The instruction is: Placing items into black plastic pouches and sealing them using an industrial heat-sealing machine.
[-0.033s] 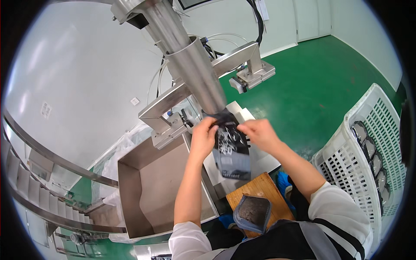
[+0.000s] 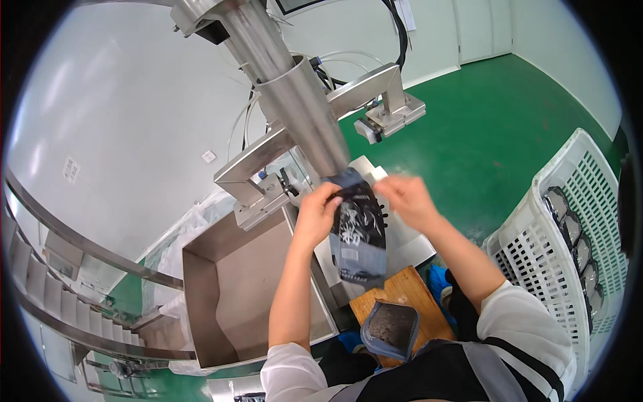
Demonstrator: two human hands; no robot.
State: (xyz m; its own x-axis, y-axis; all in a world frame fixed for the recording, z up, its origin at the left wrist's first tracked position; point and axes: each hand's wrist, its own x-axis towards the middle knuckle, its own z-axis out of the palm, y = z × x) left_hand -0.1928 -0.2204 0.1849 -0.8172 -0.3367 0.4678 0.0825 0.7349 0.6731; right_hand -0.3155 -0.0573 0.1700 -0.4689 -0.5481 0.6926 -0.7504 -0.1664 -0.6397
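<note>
A metal filling spout (image 2: 301, 120) hangs above a black pouch (image 2: 358, 228) with grey ends and white print. My left hand (image 2: 318, 211) pinches the pouch's upper left edge, just under the spout's mouth. My right hand (image 2: 405, 197) is at the pouch's upper right edge, blurred by motion, so whether it still grips is unclear. Below, a second pouch (image 2: 388, 331) stands open on a wooden board (image 2: 432, 321), with grey-brown contents visible inside.
A steel bin (image 2: 248, 288) lies left of my forearm, beside curved metal rails (image 2: 94, 241). A white plastic basket (image 2: 569, 154) with several dark pouches stands at the right. Clamp blocks (image 2: 395, 117) flank the spout. Green floor (image 2: 502, 134) and white walls lie behind.
The pouch's lower end has dropped slightly and its grey top now shows below the spout. My right hand has shifted a little right and up, away from where it pinched the pouch.
</note>
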